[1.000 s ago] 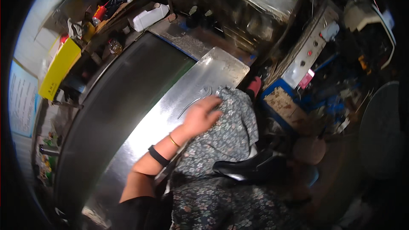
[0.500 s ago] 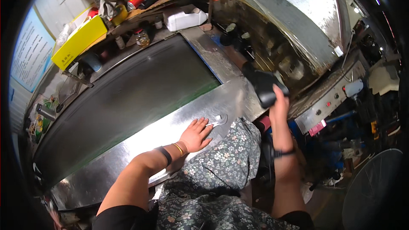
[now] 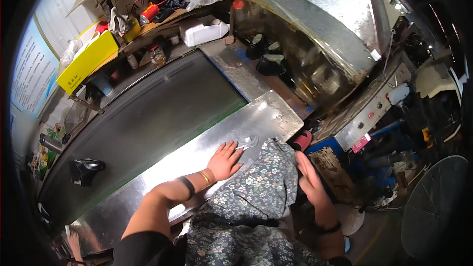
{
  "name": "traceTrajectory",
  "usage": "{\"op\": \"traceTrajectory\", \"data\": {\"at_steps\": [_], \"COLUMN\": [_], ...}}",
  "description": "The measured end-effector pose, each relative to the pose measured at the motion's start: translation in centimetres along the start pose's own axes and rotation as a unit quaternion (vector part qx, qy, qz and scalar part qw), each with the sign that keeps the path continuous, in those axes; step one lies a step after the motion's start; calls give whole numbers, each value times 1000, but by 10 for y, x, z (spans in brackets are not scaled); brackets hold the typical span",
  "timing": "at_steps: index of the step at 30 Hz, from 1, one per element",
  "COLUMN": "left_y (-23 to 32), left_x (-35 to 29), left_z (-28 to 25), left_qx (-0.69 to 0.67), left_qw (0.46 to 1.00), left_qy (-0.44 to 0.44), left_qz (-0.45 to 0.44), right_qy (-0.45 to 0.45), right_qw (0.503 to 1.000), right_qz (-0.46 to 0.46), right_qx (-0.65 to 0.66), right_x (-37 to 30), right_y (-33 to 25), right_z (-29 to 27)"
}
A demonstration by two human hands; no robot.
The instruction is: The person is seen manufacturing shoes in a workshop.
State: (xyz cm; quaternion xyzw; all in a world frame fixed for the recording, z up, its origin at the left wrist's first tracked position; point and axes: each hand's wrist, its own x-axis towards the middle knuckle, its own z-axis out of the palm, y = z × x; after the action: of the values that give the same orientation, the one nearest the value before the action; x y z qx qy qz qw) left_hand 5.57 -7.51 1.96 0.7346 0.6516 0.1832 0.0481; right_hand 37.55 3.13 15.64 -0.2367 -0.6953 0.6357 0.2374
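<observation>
Head view:
1. Worktop [image 3: 276, 113], shiny metal; left hand [image 3: 224, 161] flat, fingers spread.
2. Silver hooked tool [image 3: 251, 144], just beside that hand.
3. Right hand [image 3: 310, 178], fingers straight, beside floral cloth [image 3: 261, 182].
4. Dark belt [image 3: 157, 108], carrying black shoe [image 3: 86, 170].
5. Yellow box [image 3: 88, 64], upper left.

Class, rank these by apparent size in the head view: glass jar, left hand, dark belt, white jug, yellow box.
Largest: dark belt
Then yellow box
Then left hand and white jug, too alike to rank
Smallest: glass jar
</observation>
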Motion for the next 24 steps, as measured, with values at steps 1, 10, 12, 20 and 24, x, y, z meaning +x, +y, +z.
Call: {"op": "traceTrajectory", "data": {"at_steps": [1, 10, 12, 20, 24], "left_y": [2, 62, 105, 128, 63], "left_x": [-1, -1, 3, -33, -101], "left_z": [-3, -60, -82, -163, -169], "left_qx": [-4, -12, -115, -132, -35], "left_qw": [1000, 940, 936, 973, 990], "left_qy": [27, 254, 183, 60, 35], "left_qz": [5, 227, 277, 178, 128], "right_qy": [29, 293, 221, -88, -198], "right_qw": [986, 774, 833, 778, 753], "right_qz": [-57, -229, -288, -392, -432], "right_qx": [-152, -511, -417, -483, -455], "right_x": [-33, -158, -131, 17, 33], "right_y": [-18, -51, -39, -60, -24], "right_z": [-5, 22, 52, 145, 178]}}
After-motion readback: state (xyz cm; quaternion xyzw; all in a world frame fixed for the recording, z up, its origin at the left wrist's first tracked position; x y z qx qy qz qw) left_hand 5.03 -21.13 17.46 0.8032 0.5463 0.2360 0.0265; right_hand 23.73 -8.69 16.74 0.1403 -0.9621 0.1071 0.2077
